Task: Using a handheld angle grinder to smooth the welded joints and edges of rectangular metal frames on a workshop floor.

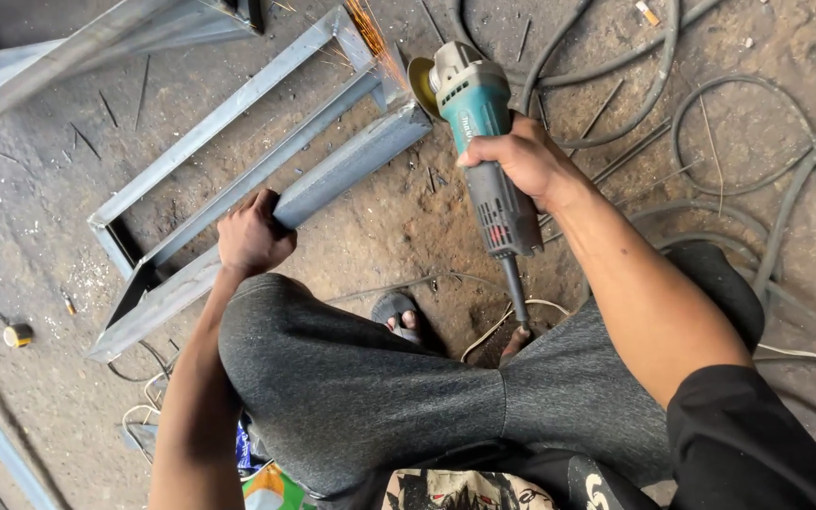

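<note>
Around the grey barrel of the teal angle grinder we see the right hand clenched tight, knuckles up, with the tool's disc end pointing away from us toward the far corner of a steel frame. At that corner the disc meets the metal and a thin spray of orange sparks flies up and away. From the grinder's tail a black cord runs back toward us and drops between the knees.

Our left hand is wrapped around the near rail of the frame, fingers curled over its edge, pressing it where it lies on the dirt floor. The frame is a long rectangle of grey angle bars, lying flat and running diagonally from lower left to upper right.

Between the two arms, a knee in grey trousers rises and hides part of the floor; a sandalled foot shows just beyond it. To the right of the grinder, loops of dark cable crowd the ground close to the forearm. Thin spent rods lie scattered about, more steel bars lie at the upper left, and a small yellow tape measure sits well apart at the left.
</note>
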